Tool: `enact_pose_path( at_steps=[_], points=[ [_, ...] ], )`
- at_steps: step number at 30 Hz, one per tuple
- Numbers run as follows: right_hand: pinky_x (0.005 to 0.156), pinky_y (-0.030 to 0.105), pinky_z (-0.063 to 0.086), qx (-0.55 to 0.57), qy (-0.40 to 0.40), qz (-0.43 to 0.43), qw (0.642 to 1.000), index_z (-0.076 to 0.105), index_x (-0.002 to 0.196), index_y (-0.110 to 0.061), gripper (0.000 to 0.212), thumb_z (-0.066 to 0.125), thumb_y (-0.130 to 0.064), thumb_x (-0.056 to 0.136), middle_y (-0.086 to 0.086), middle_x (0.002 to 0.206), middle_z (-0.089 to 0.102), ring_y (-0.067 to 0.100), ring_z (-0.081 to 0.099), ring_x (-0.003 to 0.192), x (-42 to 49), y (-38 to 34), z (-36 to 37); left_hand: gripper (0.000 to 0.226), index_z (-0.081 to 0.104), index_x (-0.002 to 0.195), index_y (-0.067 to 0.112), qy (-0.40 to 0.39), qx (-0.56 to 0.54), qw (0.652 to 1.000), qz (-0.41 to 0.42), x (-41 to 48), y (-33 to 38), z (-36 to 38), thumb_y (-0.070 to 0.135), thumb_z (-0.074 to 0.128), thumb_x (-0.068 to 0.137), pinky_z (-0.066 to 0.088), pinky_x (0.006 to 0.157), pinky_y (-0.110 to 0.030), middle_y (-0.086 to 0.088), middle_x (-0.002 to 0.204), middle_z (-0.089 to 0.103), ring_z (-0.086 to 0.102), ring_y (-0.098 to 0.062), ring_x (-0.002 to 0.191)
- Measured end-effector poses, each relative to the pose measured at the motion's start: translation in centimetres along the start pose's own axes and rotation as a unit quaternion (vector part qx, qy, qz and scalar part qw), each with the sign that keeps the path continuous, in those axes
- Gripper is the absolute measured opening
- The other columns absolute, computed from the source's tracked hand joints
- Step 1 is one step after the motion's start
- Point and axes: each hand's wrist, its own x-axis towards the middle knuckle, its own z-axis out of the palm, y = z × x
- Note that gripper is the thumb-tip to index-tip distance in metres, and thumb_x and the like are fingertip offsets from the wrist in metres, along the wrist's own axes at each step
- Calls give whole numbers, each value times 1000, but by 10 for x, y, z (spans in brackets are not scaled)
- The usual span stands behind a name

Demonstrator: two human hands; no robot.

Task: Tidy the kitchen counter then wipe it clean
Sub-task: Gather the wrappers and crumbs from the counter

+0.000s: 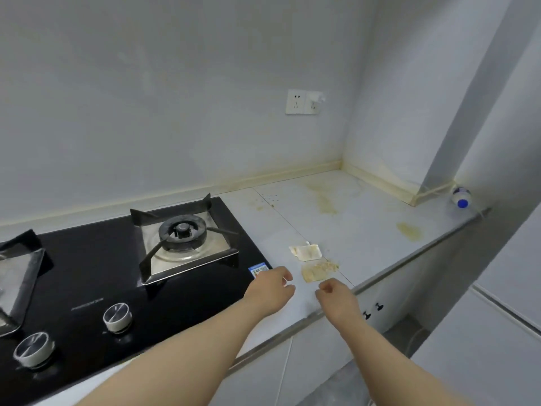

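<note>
The left hand point(270, 288) is over the counter point(366, 230), fingers loosely bent, holding nothing. The right hand point(336, 297) is curled up and empty too. Just past them lie two scraps point(306, 252), long side going left to right. Far right, one bottle point(462, 197) lies on its side, blue cap pointing front. The stove point(190, 294) has two knobs point(117, 316).

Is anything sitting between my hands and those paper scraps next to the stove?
Nothing visible. Only bare, stained counter separates the left hand and right hand from the paper scraps just ahead of them.
</note>
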Motion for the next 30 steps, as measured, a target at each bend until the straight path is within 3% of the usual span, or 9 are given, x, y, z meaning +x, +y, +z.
enact_pose_path(
  at_steps=[4,8,15,21,30],
  points=[
    [77,23,34,-20,10,18,1000,51,125,-10,33,42,-14,93,5,123,56,16,45,92,45,10,-9,33,52,126,18,-3,24,1000,-1,42,3,5,25,46,94,47,91,-29,-2,126,53,54,-18,111],
    [63,25,35,-36,13,13,999,53,115,-6,26,40,-13,94,7,103,57,18,46,82,88,19,-28,32,52,125,18,11,58,998,5,72,9,15,24,45,95,44,87,-29,-5,123,51,53,-20,109],
    [73,28,40,-104,-38,-37,993,54,100,-10,16,43,-9,88,10,108,58,21,50,87,168,45,-55,42,45,132,22,14,45,995,-84,112,29,53,37,50,92,44,88,-30,-3,126,42,48,-20,112],
    [97,32,39,-214,-171,-72,959,46,120,-22,33,52,-31,89,4,123,44,24,45,117,209,53,-60,57,35,139,29,45,175,971,-157,120,39,83,51,48,88,33,100,-36,0,136,37,36,-22,125],
    [95,31,38,-248,-254,-117,927,39,121,-24,39,54,-34,87,2,115,36,22,39,114,223,52,-67,24,47,98,30,85,125,968,-202,122,39,90,46,59,83,33,87,-29,6,105,50,45,-18,108]
  ],
)
